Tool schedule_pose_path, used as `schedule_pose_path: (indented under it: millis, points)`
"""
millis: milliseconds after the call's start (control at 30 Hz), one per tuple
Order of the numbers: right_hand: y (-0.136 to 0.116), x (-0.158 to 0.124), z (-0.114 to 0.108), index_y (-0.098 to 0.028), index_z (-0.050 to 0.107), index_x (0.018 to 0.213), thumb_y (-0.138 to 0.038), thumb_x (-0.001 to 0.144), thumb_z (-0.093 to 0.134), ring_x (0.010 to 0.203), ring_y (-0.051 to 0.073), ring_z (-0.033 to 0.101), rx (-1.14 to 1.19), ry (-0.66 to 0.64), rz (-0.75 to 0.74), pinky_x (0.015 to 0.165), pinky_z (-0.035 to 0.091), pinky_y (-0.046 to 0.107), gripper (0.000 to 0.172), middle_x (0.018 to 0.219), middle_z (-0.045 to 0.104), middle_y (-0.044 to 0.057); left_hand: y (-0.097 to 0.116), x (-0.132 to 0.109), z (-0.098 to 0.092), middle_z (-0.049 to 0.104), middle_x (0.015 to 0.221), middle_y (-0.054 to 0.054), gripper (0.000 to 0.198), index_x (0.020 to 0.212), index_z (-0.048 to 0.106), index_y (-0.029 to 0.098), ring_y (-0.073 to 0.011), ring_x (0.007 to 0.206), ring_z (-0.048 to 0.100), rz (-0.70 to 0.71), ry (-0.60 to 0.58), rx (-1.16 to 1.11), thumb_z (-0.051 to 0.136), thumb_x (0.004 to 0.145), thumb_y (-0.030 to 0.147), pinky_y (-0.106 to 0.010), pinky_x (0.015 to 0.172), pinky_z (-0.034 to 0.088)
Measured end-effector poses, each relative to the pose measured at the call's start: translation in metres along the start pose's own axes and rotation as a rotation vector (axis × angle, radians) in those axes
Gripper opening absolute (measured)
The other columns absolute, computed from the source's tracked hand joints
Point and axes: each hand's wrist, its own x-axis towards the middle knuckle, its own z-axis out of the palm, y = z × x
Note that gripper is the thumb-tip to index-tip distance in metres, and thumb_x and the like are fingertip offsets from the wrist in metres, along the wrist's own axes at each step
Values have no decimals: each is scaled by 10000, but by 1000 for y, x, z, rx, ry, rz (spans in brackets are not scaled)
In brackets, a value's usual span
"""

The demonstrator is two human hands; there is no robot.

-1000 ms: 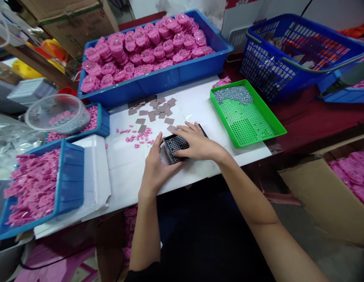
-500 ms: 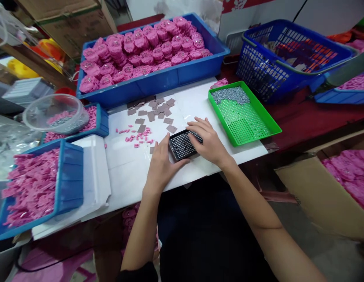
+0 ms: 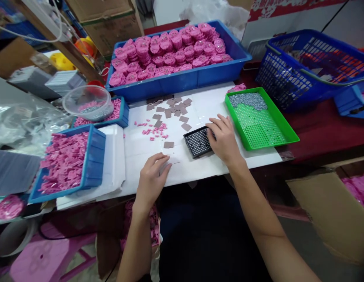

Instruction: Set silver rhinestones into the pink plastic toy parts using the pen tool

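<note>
A small black perforated tray (image 3: 197,142) lies on the white tabletop in front of me. My right hand (image 3: 223,139) covers its right end, with thumb and curled fingers on the rim. What is under the palm is hidden. Lower and to the left, my left hand (image 3: 152,176) hovers near the table's front edge with thumb and fingers apart and nothing in it. Just beyond it lies a small brown-grey square piece (image 3: 168,145). Small pink plastic parts (image 3: 155,131) and more flat squares (image 3: 173,107) are scattered behind the tray.
A green tray (image 3: 267,125) with small grey metal pieces stands right. At the back is a blue bin (image 3: 182,80) of pink flower-shaped parts. Left are a blue bin (image 3: 95,160) of pink pieces and a clear bowl (image 3: 88,102). A blue basket (image 3: 276,78) sits back right.
My left hand has let go of the black tray's left side and moved left and toward me. My right hand stays at the tray. The view has shifted left.
</note>
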Motion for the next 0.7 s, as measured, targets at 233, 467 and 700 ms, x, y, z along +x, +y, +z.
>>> schedule_pose_path:
  millis: [233, 467, 700]
  points:
    - [-22, -35, -19, -208, 714, 1145, -181, 996, 559, 1357, 288, 591, 79, 86, -75, 1206, 456, 581, 217, 1267, 733, 104, -4, 24, 26, 690, 967, -86, 172, 1027, 758, 196, -267, 979, 626, -21, 51, 147, 597, 996, 247, -422, 888, 557]
    - [-23, -67, -24, -241, 705, 1193, -202, 966, 602, 1399, 315, 545, 111, 95, 52, 1173, 465, 633, 252, 1378, 660, 118, -4, 32, 25, 681, 954, -84, 188, 970, 700, 193, -253, 904, 603, 76, -58, 246, 526, 1034, 228, -396, 856, 518]
    - [-21, -67, -35, -244, 731, 1114, -293, 990, 589, 1280, 262, 645, 349, 187, 289, 1127, 521, 544, 195, 1313, 707, 96, 10, 38, 25, 654, 962, -85, 137, 986, 614, 191, -255, 926, 608, -2, -70, 190, 489, 1036, 217, -397, 834, 503]
